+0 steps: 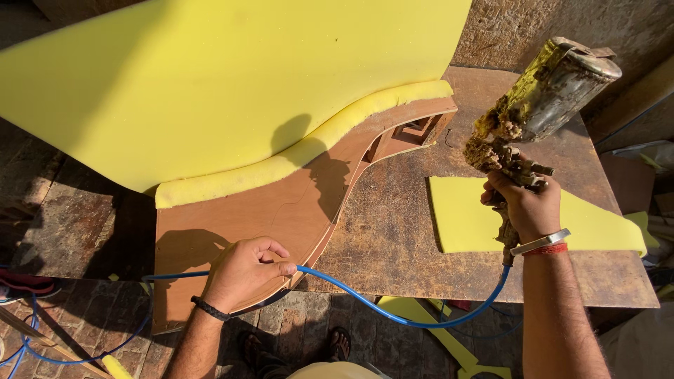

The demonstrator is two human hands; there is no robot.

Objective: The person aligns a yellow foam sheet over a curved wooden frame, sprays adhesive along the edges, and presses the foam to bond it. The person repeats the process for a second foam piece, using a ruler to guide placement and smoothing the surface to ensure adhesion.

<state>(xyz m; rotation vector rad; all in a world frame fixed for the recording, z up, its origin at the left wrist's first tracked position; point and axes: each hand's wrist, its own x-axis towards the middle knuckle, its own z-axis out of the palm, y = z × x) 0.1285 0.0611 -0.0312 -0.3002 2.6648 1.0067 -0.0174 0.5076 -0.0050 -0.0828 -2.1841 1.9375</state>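
My right hand (525, 205) grips a glue-crusted spray gun (537, 105) with a metal cup on top, held above the brown worktable (393, 231). A blue air hose (393, 309) runs from the gun's base in a loop to my left hand (246, 270), which pinches it at the edge of a curved plywood frame (260, 210). A large yellow foam sheet (225, 77) covers the frame's upper side, with a foam strip along its curved edge. A smaller yellow foam piece (477, 217) lies flat on the table under my right hand.
Brick floor lies below the table, with yellow foam offcuts (435, 330) and my sandalled feet (295, 347). More blue hose (42, 344) and wooden sticks lie at the lower left. A rough wall stands behind the table at the upper right.
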